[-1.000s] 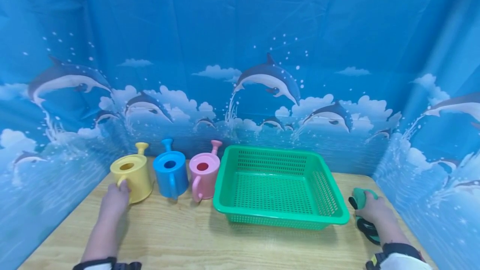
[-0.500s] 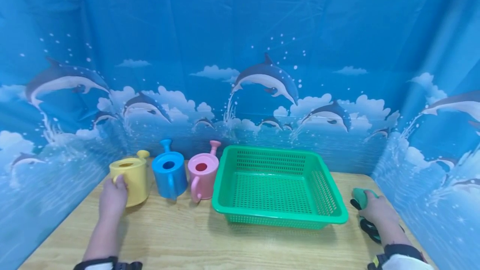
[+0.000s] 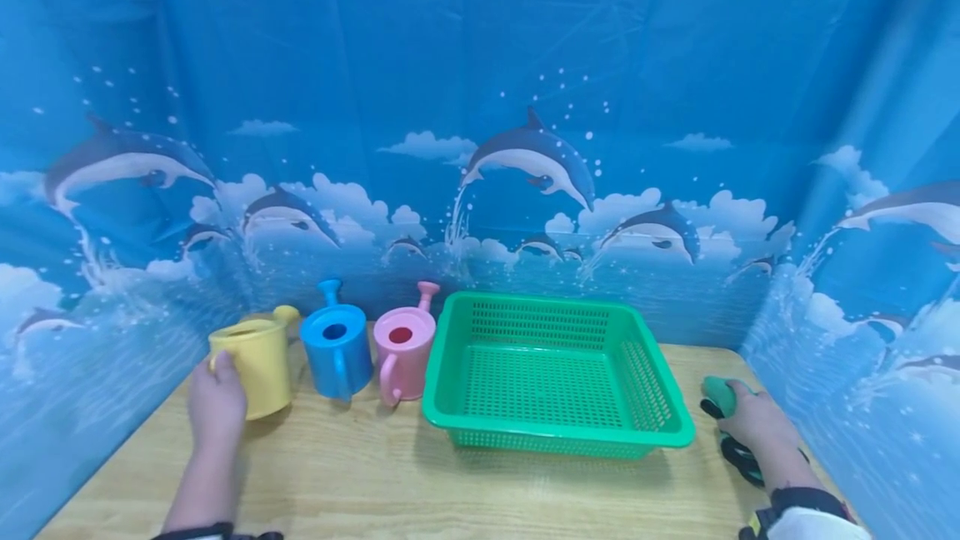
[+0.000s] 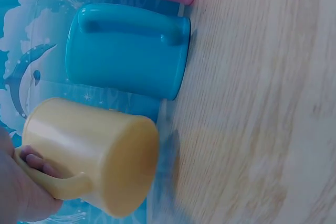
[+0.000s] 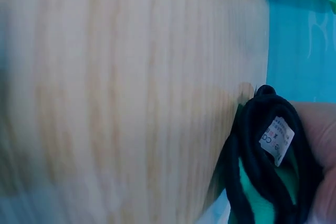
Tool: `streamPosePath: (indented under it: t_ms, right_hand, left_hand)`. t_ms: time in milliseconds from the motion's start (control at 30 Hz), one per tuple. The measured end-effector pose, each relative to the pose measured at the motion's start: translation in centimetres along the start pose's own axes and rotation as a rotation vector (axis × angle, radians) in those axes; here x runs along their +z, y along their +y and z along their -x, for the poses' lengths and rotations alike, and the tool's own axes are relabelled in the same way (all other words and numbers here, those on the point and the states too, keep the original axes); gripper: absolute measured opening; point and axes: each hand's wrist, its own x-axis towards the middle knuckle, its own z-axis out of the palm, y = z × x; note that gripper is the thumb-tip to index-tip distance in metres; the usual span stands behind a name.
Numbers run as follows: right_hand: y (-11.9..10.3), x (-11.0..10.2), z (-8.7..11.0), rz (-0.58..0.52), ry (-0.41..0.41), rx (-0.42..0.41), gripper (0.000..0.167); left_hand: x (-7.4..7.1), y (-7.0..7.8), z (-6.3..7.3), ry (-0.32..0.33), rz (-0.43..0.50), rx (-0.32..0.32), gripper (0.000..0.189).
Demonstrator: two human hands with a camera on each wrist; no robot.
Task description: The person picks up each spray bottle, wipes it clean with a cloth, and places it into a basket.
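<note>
My left hand (image 3: 217, 402) grips the handle of a yellow watering can (image 3: 264, 372). In the left wrist view its round base (image 4: 131, 166) shows, tilted and raised above the table, with fingers through the handle. A blue watering can (image 3: 358, 367) and a pink watering can (image 3: 414, 365) stand upright to its right, handles toward me. At the far right, my right hand (image 3: 761, 427) holds green and black gloves (image 3: 720, 394) from above. Close up in the right wrist view, the gloves' black cuff (image 5: 262, 114) carries a white label (image 5: 277, 139).
A green perforated basket (image 3: 562, 433) stands on the wooden table (image 3: 375, 482) between the pink can and the gloves. A blue curtain (image 3: 360, 107) printed with dolphins surrounds the table at the back and both sides.
The yellow can has come up off the table and shifted left and nearer, its spout end dipping. My right hand and the gloves have moved slightly.
</note>
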Motion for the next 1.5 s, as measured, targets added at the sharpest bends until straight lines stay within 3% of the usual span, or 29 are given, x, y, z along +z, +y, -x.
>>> streamPosePath:
  t_ms: [200, 367, 500, 800, 933, 1133, 1500]
  right_hand:
    - [0.7, 0.0, -0.3, -0.032, 0.023, -0.018, 0.090]
    - [1.1, -0.2, -0.4, -0.069, 0.038, -0.017, 0.093]
    - [1.2, -0.4, -0.2, -0.099, 0.060, -0.004, 0.091]
    - [1.8, -1.3, 0.3, -0.152, 0.075, 0.007, 0.094]
    - [1.8, -2.1, 0.6, -0.173, 0.098, 0.005, 0.096]
    - [1.5, -3.1, 1.1, -0.198, 0.148, -0.007, 0.097]
    - [-0.4, -4.8, 2.4, -0.206, 0.269, -0.034, 0.088]
  left_hand:
    - [0.1, 0.3, 0.8, 0.111, 0.109, -0.005, 0.058]
    - [0.2, 1.0, 1.4, 0.180, 0.187, -0.022, 0.039]
    - [0.5, 1.7, 2.0, 0.224, 0.259, 0.015, 0.027]
    - [1.0, 3.9, 3.5, 0.196, 0.528, 0.047, 0.026]
    - [1.2, 5.0, 4.3, 0.159, 0.588, 0.044, 0.026]
    - [1.4, 5.8, 5.1, 0.157, 0.645, 0.077, 0.029]
    - [1.9, 7.4, 6.6, 0.142, 0.824, 0.200, 0.029]
